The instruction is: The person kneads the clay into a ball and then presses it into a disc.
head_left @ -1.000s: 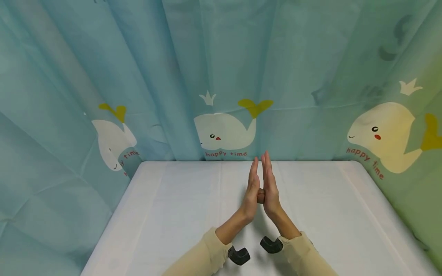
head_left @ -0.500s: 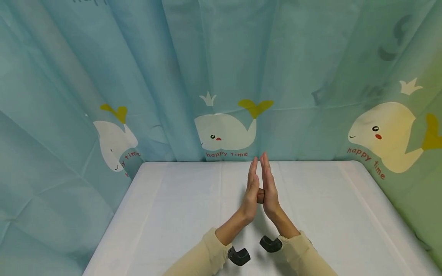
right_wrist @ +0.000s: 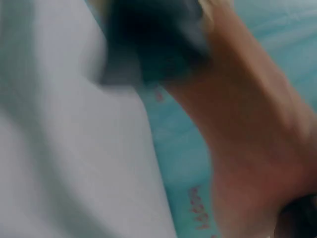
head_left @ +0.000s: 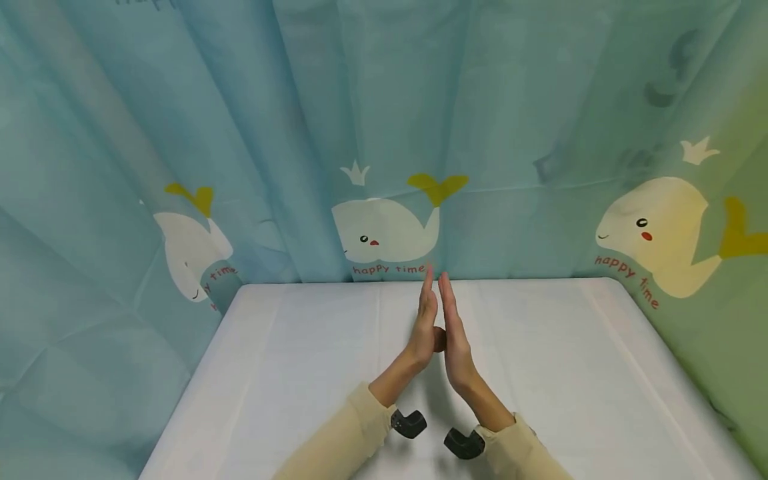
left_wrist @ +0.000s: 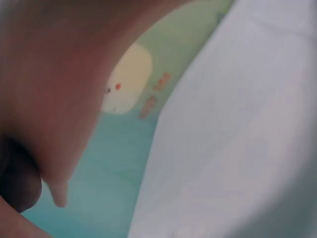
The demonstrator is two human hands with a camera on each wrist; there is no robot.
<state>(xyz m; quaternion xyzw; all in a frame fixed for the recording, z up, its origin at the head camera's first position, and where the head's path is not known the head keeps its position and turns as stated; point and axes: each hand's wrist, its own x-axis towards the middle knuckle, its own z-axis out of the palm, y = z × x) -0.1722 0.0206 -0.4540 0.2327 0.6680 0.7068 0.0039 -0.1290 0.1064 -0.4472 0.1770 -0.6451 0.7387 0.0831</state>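
My left hand [head_left: 424, 327] and right hand [head_left: 457, 347] stand upright above the table, palms facing, fingers straight and pointing away. Between the palms sits a small brown rounded object [head_left: 439, 339], partly covered by both hands; its kind is unclear. In the left wrist view this rounded object [left_wrist: 20, 178] looks dark brown, with skin on either side of it. The fingertips of the two hands lean close together, the left ones slightly farther forward. Part of a dark rounded shape [right_wrist: 297, 218] shows at the lower right corner of the right wrist view.
Below the hands spreads a white-covered table [head_left: 300, 373]. Behind and beside it hangs a blue-green curtain [head_left: 510, 133] printed with whales. Black wrist devices [head_left: 409, 424] stick out from both beige sleeves [head_left: 342, 433], near each other.
The left hand has slid forward and the right hand back, palms still facing with the brown object between them. The head view has shifted slightly.
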